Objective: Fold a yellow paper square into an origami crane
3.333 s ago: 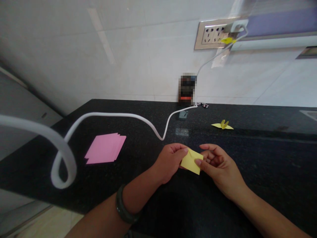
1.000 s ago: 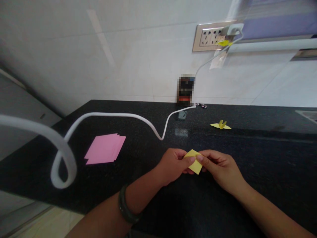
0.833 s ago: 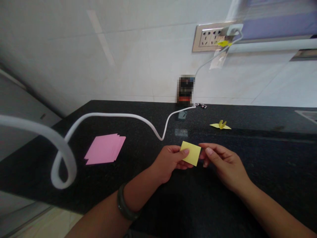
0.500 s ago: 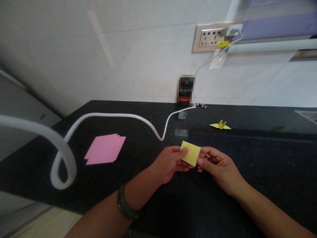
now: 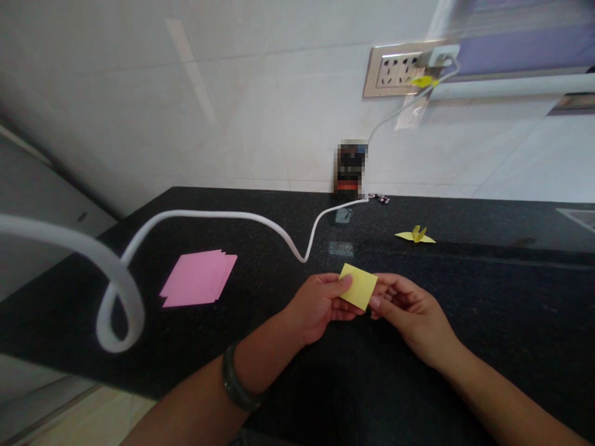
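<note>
Matt yellow paper square point(image 5: 358, 286); glossy speckled black stone counter point(image 5: 465, 279); glazed white tiles point(image 5: 260, 93)

A black speckled counter point(image 5: 488, 297) ran along a pale tiled wall point(image 5: 255, 105) bearing a steel socket plate point(image 5: 395, 69), with beige floor point(image 5: 93, 421) showing lower left and soft daylight glinting off the stone.

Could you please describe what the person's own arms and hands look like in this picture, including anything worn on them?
Both forearms are bare, with no sleeves in view. The left hand has a dark, thick, glossy bangle around its wrist. The right hand shows nothing worn: no ring, watch or band can be seen on it or on its wrist. Neither hand wears a glove.
</note>
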A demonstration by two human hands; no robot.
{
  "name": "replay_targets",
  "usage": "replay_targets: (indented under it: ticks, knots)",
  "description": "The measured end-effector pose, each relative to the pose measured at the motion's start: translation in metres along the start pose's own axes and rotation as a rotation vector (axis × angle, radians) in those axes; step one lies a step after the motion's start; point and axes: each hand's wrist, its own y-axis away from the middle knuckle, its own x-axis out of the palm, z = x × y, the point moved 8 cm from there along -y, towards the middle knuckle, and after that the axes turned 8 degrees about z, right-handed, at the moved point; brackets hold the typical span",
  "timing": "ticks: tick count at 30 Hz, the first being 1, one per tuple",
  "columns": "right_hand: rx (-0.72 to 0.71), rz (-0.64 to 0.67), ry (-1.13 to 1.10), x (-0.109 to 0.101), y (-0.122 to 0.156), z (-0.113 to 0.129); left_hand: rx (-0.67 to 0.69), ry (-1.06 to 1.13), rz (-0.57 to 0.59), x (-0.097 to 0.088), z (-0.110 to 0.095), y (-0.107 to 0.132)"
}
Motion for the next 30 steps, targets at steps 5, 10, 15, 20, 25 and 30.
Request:
replay_targets:
  ticks: [5, 10, 15, 20, 25, 30]
  knots:
    - [-0.356, -0.203, 0.591, -0.008, 0.013, 0.036, -0.013, -0.033, -0.077, -0.006, 0.002, 0.001]
    - [-0.543, -0.096, 0.937, 0.007, 0.019, 0.049, -0.036, -0.037, -0.038, -0.002, 0.005, 0.001]
    - [-0.535, -0.111, 0.925, 0.004, 0.016, 0.049, -0.012, -0.019, 0.047, 0.007, 0.001, 0.002]
    - [-0.528, -0.082, 0.946, 0.004, 0.015, 0.049, 0.016, -0.019, 0.079, 0.01, -0.005, 0.003]
    - [-0.542, -0.06, 0.962, 0.004, 0.013, 0.048, 0.0, -0.023, 0.079, 0.009, -0.004, 0.002]
    - [-0.44, -0.081, 0.831, 0.002, 0.011, 0.043, 0.01, -0.024, 0.093, 0.01, -0.003, 0.003]
